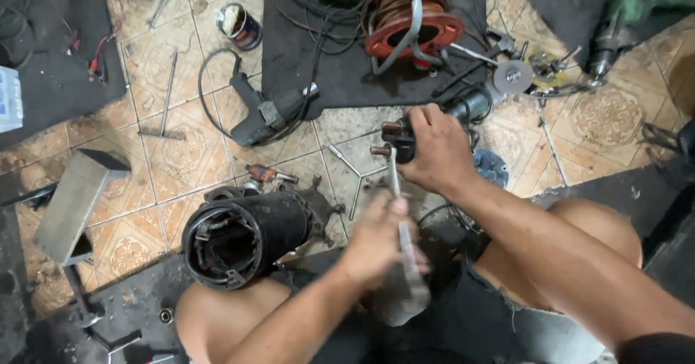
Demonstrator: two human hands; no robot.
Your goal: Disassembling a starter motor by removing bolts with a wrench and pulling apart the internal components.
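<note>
Patterned tile floor, hands gripping steel wrench, black solenoid

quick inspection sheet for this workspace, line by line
surface: patterned tile floor, partly covered by a dark mat
job's things: small black motor part with studs; metal wrench set against it
clutter: black motor housing, black drill, green drill, tin can, grey metal box
grips: left hand wrapped on the wrench; right hand clasping the motor part
cables: red cable reel, loose cords on the mat
surroundings: person's bare knees, nobody else seen
</note>
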